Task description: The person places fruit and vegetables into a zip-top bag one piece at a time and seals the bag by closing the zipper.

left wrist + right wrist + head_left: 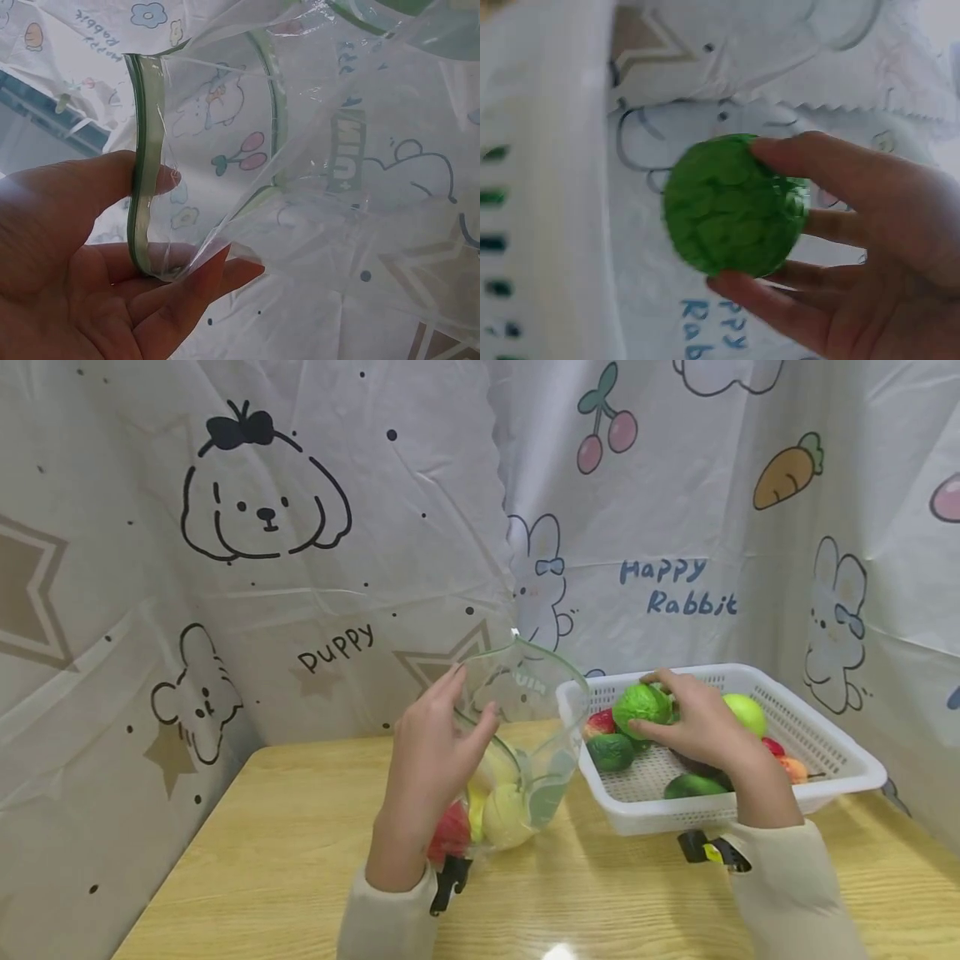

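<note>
my two hands are positioned apart from each other, each engaged with a separate item.

left hand (435, 752): grips the transparent bag (547, 802) at its mouth. the thumb sits at the green edging (138, 172), its tip visible through the film; the other fingers bend along the lower part of the same side. the mouth is spread. the bag stands on the surface (262, 860), to the left of the white basket (660, 817). it contains a red item (450, 832), a yellow item (477, 810) and a pale yellow round item (506, 817).

right hand (705, 722): clamped on the green leafy ball (641, 710), with the thumb and fingers on opposite sides of it. the ball is located at the left end of the basket; i cannot tell whether it touches the items below it.

basket contents: a red fruit (600, 723) and a dark green fruit (611, 752) are near the left wall; a long green item (693, 787) lies near the front wall; a light green ball (746, 714) and an orange fruit (793, 768) with a stem lie farther right. my right hand covers part of the contents.

surroundings: a printed cloth (420, 568) hangs behind the surface. each wrist carries a black strap below a pale sleeve (787, 893).
</note>
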`<control>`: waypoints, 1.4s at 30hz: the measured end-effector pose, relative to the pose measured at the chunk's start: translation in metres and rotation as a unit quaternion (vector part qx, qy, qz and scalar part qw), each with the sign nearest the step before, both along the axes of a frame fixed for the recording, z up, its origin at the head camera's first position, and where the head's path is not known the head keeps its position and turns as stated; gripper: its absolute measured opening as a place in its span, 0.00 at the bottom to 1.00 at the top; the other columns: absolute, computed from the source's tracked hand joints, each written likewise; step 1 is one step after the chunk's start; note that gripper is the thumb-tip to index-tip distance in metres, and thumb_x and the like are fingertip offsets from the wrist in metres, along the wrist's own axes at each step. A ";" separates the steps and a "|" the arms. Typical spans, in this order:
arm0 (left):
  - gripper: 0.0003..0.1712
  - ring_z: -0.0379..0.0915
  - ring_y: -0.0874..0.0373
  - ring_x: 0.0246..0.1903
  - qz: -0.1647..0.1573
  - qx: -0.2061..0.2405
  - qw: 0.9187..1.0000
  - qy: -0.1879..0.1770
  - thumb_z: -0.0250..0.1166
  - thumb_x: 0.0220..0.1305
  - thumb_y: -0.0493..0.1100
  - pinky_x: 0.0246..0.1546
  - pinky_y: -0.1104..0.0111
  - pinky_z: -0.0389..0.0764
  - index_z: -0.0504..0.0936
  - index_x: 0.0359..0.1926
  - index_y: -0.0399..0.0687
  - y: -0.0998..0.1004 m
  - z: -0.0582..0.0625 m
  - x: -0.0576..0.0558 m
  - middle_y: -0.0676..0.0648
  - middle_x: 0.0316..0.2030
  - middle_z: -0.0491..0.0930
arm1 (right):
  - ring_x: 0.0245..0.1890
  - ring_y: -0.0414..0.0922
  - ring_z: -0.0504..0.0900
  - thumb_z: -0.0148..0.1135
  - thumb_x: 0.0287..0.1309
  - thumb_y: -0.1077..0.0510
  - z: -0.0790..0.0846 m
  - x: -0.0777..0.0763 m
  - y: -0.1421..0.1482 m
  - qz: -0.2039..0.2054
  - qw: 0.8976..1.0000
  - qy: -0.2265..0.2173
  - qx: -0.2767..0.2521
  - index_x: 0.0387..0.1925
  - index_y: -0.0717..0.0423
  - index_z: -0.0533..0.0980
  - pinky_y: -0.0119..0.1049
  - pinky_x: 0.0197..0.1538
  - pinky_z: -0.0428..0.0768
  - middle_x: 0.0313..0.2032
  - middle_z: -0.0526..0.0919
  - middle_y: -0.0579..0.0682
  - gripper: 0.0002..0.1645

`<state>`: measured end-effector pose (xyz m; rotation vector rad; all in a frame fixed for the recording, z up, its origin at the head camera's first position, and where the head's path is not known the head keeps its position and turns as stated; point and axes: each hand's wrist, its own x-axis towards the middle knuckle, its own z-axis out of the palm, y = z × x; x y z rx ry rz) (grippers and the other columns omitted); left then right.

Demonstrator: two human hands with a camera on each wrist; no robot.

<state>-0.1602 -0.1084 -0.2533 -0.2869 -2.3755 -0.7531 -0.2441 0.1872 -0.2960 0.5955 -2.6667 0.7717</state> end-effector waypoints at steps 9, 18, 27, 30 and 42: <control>0.31 0.58 0.61 0.04 -0.005 0.004 1.000 -0.012 0.59 0.60 0.51 0.46 0.54 0.79 0.71 0.61 0.41 0.001 -0.002 0.001 0.39 0.63 0.71 | 0.54 0.53 0.74 0.67 0.50 0.48 0.031 0.035 -0.032 0.002 0.969 0.142 -0.203 0.63 0.56 0.64 0.48 0.49 0.83 0.57 0.72 0.57 0.40; 0.30 0.63 0.61 0.08 -0.009 0.002 1.000 -0.009 0.59 0.60 0.51 0.55 0.50 0.77 0.72 0.60 0.39 0.001 -0.002 0.002 0.39 0.62 0.72 | 0.51 0.47 0.76 0.72 0.45 0.56 0.027 0.044 -0.063 0.083 0.955 0.213 -0.190 0.61 0.50 0.68 0.50 0.45 0.79 0.57 0.77 0.54 0.40; 0.30 0.63 0.64 0.07 -0.004 -0.006 1.000 -0.005 0.59 0.60 0.50 0.57 0.45 0.74 0.72 0.60 0.40 -0.001 0.002 0.003 0.39 0.62 0.72 | 0.45 0.44 0.78 0.71 0.46 0.51 0.022 0.041 -0.082 0.113 0.960 0.199 -0.162 0.61 0.49 0.68 0.45 0.36 0.84 0.56 0.78 0.52 0.39; 0.30 0.63 0.64 0.07 -0.005 -0.006 1.000 -0.003 0.59 0.60 0.50 0.57 0.46 0.74 0.72 0.60 0.39 -0.001 0.003 0.003 0.39 0.62 0.72 | 0.42 0.43 0.80 0.70 0.46 0.51 0.022 0.041 -0.084 0.123 0.960 0.197 -0.158 0.61 0.50 0.68 0.42 0.33 0.86 0.56 0.78 0.53 0.39; 0.30 0.64 0.60 0.10 -0.011 -0.013 1.000 -0.002 0.59 0.60 0.50 0.57 0.48 0.76 0.72 0.60 0.38 0.002 0.003 0.001 0.38 0.62 0.72 | 0.34 0.37 0.80 0.69 0.47 0.48 0.019 0.041 -0.087 0.126 0.963 0.190 -0.142 0.59 0.50 0.70 0.39 0.30 0.86 0.53 0.79 0.52 0.36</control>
